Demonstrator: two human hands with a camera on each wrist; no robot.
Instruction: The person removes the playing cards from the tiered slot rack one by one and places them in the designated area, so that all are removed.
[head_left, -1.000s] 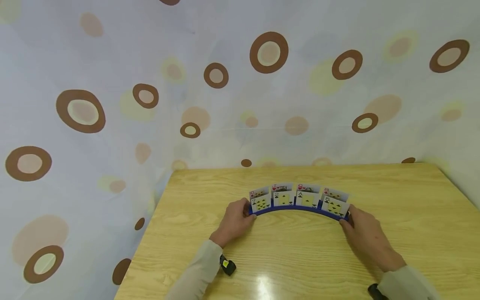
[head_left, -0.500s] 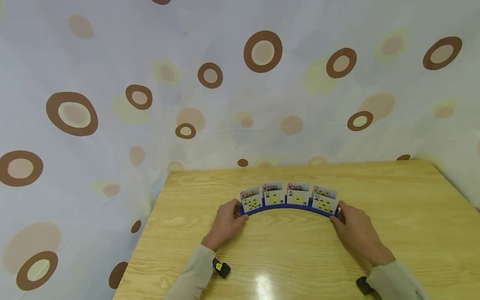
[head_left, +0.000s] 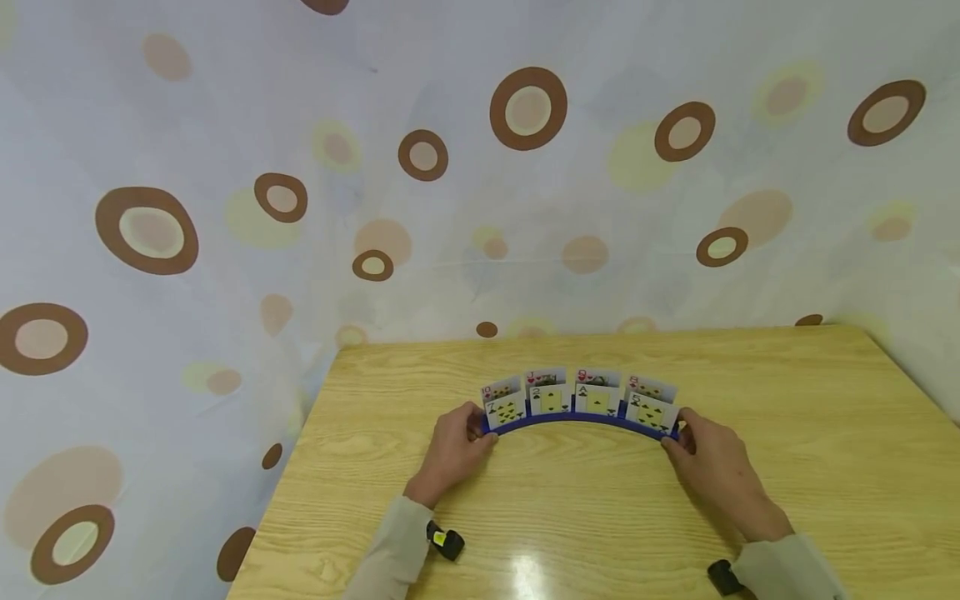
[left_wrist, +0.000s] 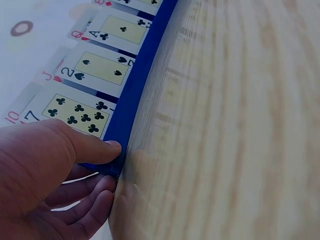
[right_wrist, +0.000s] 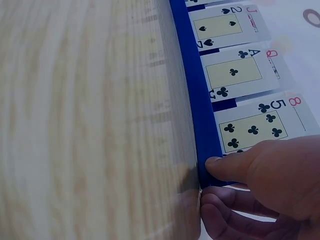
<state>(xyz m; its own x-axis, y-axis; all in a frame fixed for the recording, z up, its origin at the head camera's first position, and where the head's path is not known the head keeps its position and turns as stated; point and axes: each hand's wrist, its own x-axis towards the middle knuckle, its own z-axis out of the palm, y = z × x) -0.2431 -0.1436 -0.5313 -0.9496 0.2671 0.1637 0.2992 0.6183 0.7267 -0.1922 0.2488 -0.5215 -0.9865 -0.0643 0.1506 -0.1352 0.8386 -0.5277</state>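
A curved blue card holder (head_left: 573, 416) stands on the wooden table, bowed away from me, with playing cards upright in two rows. The front row shows the seven of clubs (left_wrist: 77, 112), two of spades (left_wrist: 102, 68), ace of clubs (right_wrist: 233, 72) and five of clubs (right_wrist: 253, 130). Behind them, the red-marked 10, J, Q and 8 cards are partly hidden. My left hand (head_left: 452, 450) pinches the holder's left end, thumb on the front strip and fingers curled behind the end. At the right end, my right hand (head_left: 716, 467) grips it the same way.
The light wooden table (head_left: 570, 517) spreads around the holder on all sides. Behind it and to the left hangs a pale cloth (head_left: 450, 208) with brown ring prints. A black wrist strap (head_left: 447, 542) shows at the left sleeve.
The whole scene, holder and hands included, shifts slightly left in the head view, then hardly moves. Both hands keep their hold on the card holder's ends throughout.
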